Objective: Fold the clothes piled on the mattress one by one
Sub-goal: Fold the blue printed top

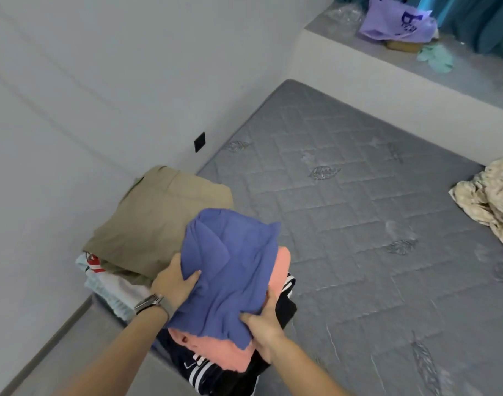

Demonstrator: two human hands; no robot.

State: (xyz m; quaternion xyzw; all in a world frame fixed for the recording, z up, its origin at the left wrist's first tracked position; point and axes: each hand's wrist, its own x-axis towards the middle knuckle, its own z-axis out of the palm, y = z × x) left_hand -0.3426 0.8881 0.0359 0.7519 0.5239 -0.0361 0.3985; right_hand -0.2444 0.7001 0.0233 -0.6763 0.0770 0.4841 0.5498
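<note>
Both grips clutch blue garment [230, 270] over pink-and-black stack [236, 358]; khaki pile [158, 218] beside, cream clothes [490, 195] far right.

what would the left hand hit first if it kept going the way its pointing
The left hand, gripping the blue garment, points up and right. Past that cloth, the way looks free over bare mattress; the khaki folded clothes seem just left of that line, though depth is unclear.
</note>
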